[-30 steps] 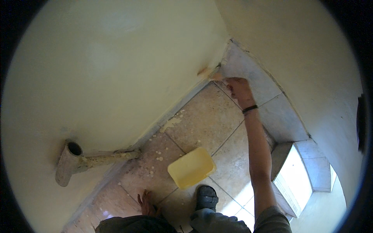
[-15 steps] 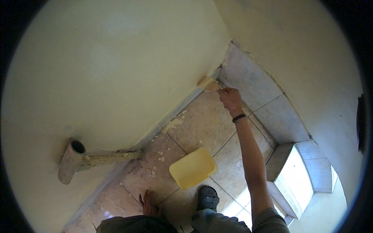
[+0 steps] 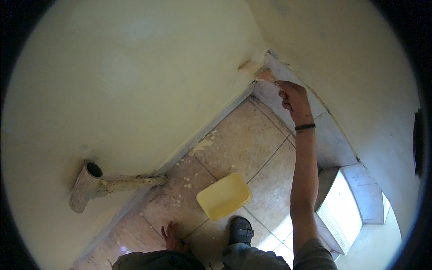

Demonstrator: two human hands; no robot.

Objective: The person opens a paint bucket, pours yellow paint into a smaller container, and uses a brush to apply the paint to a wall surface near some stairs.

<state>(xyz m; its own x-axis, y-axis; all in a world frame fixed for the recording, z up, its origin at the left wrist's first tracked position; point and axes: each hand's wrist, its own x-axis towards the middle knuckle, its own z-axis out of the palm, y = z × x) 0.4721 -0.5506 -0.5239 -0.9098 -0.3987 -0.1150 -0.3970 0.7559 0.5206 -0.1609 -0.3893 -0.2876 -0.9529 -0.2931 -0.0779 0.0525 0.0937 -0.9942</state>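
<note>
My right hand [image 3: 294, 100] reaches to the corner, its fingers closed round a paintbrush [image 3: 268, 75]. The brush's tip meets the pale yellow wall [image 3: 135, 81] just above the skirting; its bristles are blurred and the handle is mostly hidden by my fingers. Low in the view, my left hand [image 3: 172, 236] is held down by the floor, fingers apart and holding nothing; whether it rests on the tiles I cannot tell. Between my hands, a yellow rectangular plastic tub [image 3: 224, 196] sits on the tiled floor [image 3: 243, 130].
A stained pipe [image 3: 130, 183] with an open upright end [image 3: 85, 186] juts along the left wall. Splashes of pale paint [image 3: 202, 145] mark the tiles near the skirting. My dark sandal [image 3: 241, 229] stands just below the tub. At right is a bright tiled opening [image 3: 342, 213].
My right hand has moved up and to the right with the paintbrush, from the skirting by the floor to the wall at the corner. My left hand and the tub stay put.
</note>
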